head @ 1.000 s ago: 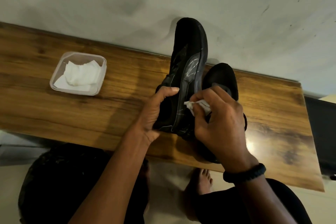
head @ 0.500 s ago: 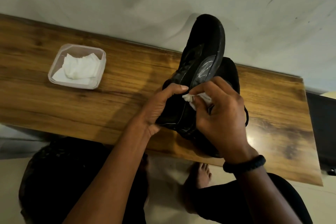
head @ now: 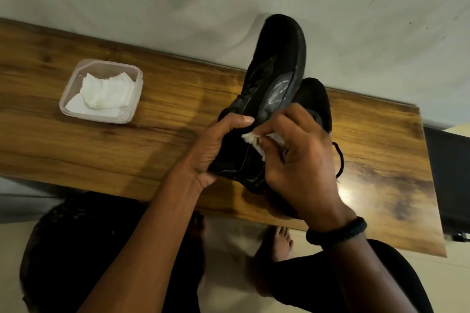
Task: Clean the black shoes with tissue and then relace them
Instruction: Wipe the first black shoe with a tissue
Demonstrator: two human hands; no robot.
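Pinching a crumpled tissue (head: 254, 141) between right-hand fingers (head: 273, 126), clamped and pressed to the side of the raised black shoe (head: 276, 76). Left hand (head: 216, 147) wrapped around the heel end, fingers closed on it, toe angled up and away toward the wall. Long axis running away from both hands, so wiping strokes likely go outward along the dusty side panel. Second shoe (head: 315, 99) lying on the surface (head: 178, 114) just behind. Spare tissue in a clear container (head: 76, 89) well off left.

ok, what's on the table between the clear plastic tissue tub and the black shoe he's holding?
Nothing: bare wooden tabletop separates the clear plastic tub from the held black shoe, per the head view.
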